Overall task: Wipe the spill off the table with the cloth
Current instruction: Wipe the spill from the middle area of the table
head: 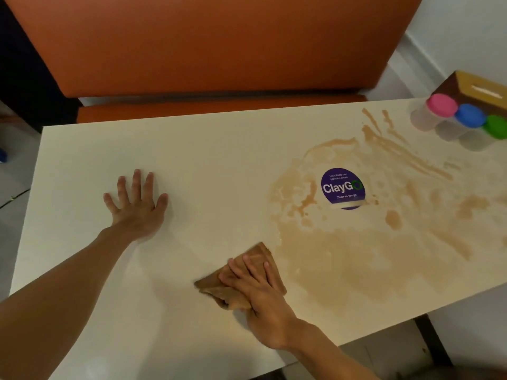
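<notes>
Your right hand (258, 286) is pressing down on the cloth (256, 252) close to the near edge of the table (219, 160); its fingers are lying straight and flat on top, not curling round it; the cloth is sitting right at the left rim of the spill (356, 259). I think you are doing best by pushing the flat cloth to the right through the brown wet patch, going slowly, because the wet is coming close to the near edge there. Your left hand (137, 204) is resting on the dry left part, fingers spread out, holding nothing; there is lots of room on that side. Farther back the spill is lying round the purple sticker (343, 187); at the far right corner three tubs (450, 116) and a box (477, 86) are standing near the streaks, so be going gently there; the orange seat (208, 45) is sitting past the far edge.
</notes>
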